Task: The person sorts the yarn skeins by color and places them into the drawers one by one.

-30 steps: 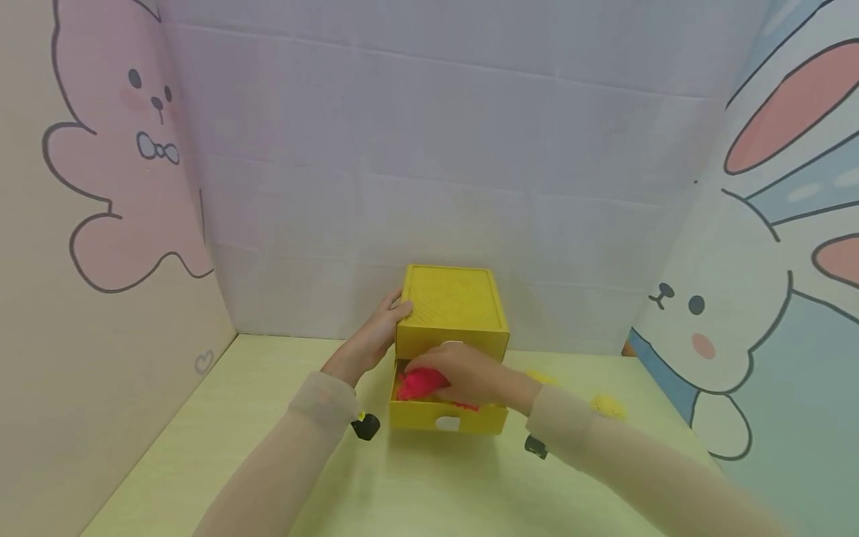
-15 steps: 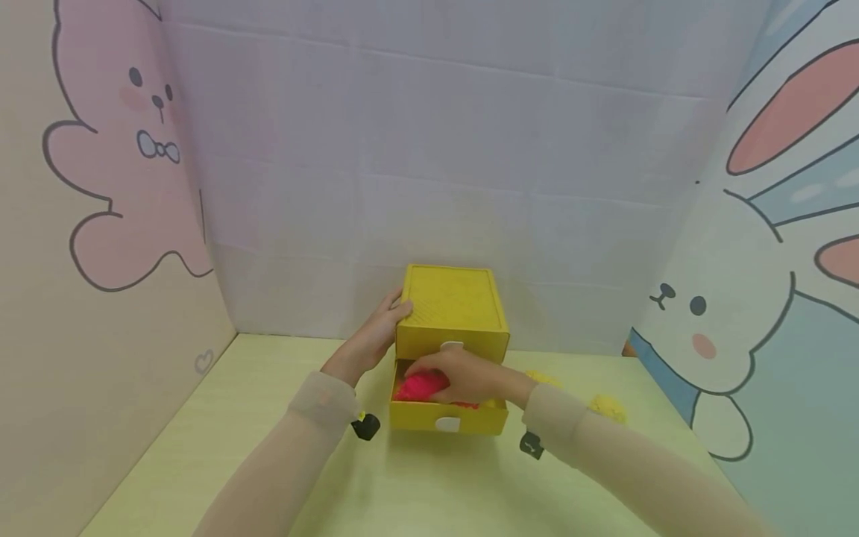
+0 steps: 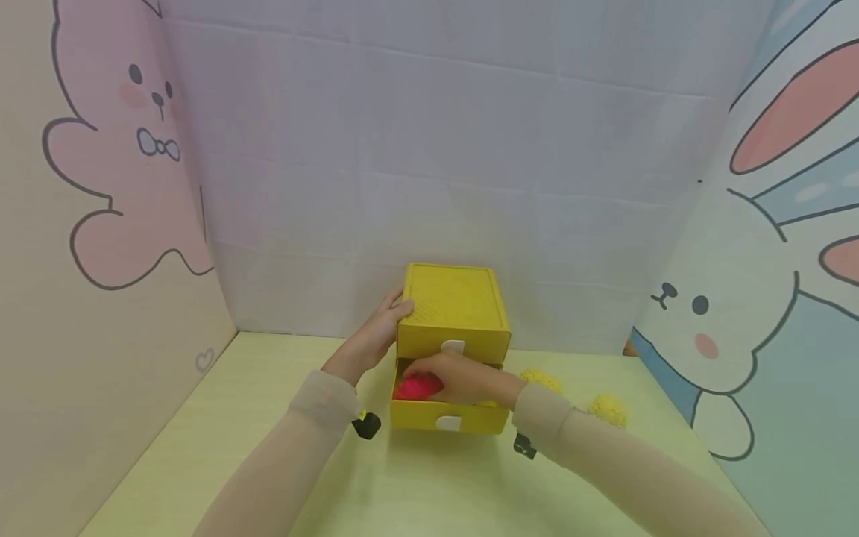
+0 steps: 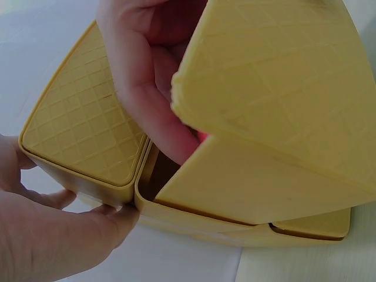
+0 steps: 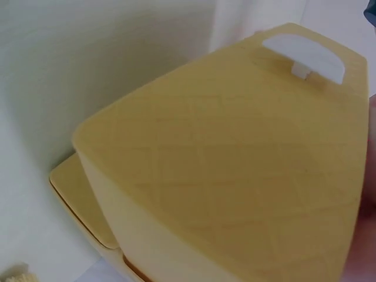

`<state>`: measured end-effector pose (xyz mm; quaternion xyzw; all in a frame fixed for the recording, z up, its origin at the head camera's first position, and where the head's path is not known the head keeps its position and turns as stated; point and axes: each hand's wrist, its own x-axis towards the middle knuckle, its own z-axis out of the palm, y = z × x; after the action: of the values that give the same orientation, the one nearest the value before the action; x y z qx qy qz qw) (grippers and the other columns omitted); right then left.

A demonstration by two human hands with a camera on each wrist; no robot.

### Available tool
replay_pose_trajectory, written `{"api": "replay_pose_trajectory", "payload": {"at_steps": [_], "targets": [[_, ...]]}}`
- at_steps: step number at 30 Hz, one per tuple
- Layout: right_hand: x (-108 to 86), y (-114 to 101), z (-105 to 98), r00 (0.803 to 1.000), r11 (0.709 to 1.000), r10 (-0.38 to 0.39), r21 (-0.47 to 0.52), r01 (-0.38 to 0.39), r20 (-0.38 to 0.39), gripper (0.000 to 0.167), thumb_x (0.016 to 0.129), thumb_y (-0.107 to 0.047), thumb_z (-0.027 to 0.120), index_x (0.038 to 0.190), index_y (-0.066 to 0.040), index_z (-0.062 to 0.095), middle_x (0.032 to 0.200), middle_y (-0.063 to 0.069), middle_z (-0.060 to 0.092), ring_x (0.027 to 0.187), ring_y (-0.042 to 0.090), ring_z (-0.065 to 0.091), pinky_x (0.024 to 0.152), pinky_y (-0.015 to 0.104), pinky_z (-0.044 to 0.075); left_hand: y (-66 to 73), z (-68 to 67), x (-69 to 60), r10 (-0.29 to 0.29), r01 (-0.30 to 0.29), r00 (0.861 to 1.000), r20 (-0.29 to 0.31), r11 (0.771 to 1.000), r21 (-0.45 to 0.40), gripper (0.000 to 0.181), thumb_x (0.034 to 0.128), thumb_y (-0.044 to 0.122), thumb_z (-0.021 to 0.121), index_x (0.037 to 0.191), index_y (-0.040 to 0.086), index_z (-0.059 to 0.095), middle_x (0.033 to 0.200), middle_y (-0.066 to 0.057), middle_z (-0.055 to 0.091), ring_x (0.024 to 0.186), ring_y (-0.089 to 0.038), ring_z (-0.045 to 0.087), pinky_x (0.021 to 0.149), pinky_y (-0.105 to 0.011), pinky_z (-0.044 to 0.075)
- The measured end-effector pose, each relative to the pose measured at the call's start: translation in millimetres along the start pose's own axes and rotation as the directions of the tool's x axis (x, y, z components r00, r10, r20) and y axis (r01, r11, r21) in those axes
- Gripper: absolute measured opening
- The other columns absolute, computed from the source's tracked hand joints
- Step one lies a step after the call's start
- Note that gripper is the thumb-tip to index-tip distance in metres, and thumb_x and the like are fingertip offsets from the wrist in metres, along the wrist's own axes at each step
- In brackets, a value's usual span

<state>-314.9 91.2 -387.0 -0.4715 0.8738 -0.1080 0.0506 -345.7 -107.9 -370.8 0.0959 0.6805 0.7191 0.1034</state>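
Three walls close off the workspace: plain pale sheet at 12 o'clock, one pink cartoon bear [image 3: 144, 171] at 10 o'clock, one white cartoon bunny [image 3: 731, 313] at 3 o'clock, with one pale yellow table [image 3: 429, 485] underneath.

So, just below the middle sits one yellow drawer box [image 3: 451, 294]. Count three drawers if you check the left wrist view: the top drawer [image 3: 423, 341] is closed, the middle drawer [image 3: 416, 416] is pulled out toward 6 o'clock, and the bottom drawer [image 4: 311, 226] is closed too. Head view shows two white tabs, an upper tab [image 3: 452, 346] and a lower tab [image 3: 448, 424], one per visible front.

Hands-wise, the person's left hand [image 3: 376, 332] is gripping the box at its 9 o'clock side, thumb over the top edge. Their right hand [image 3: 456, 377] is down in the middle drawer, fingers curled round one bright pinkish-red thing [image 3: 417, 388], which is at that drawer's 9 o'clock end. Can't tell what it is, since the hand covers part of it.

Two bumpy yellow lumps lie on the table, both around 4 o'clock from the box: a nearer lump [image 3: 542, 380] and a farther lump [image 3: 608, 409], apart from each other.
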Motion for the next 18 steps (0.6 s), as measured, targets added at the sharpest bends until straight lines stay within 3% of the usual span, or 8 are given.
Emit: {"api": "replay_pose_trajectory", "payload": {"at_steps": [8,18], "targets": [[-3.3,6,5,0.999,0.986,-0.035,0.164,0.038,-0.020,0.041,0.098,-0.009,0.079,0.137,-0.005,0.069,0.133,0.004,0.073,0.121,0.016,0.069,0.109,0.027,0.051,-1.4,0.5,0.7,0.002,-0.002,1.000,-0.001,1.000,0.002,0.067,0.1155,0.032,0.044,0.172,0.021,0.009,0.172,-0.017,0.023,0.155,-0.036,0.033,0.130,-0.053,0.019],[-7.1,11,3,0.999,0.966,-0.040,0.253,0.043,-0.015,0.042,0.098,-0.010,0.078,0.139,-0.005,0.068,0.134,0.004,0.073,0.120,0.014,0.069,0.107,0.026,0.052,-0.3,1.1,1.9,0.000,0.000,1.000,-0.003,1.000,0.012,0.067,0.1155,0.030,0.043,0.172,0.020,0.009,0.172,-0.019,0.023,0.155,-0.037,0.031,0.130,-0.055,0.018]]}}
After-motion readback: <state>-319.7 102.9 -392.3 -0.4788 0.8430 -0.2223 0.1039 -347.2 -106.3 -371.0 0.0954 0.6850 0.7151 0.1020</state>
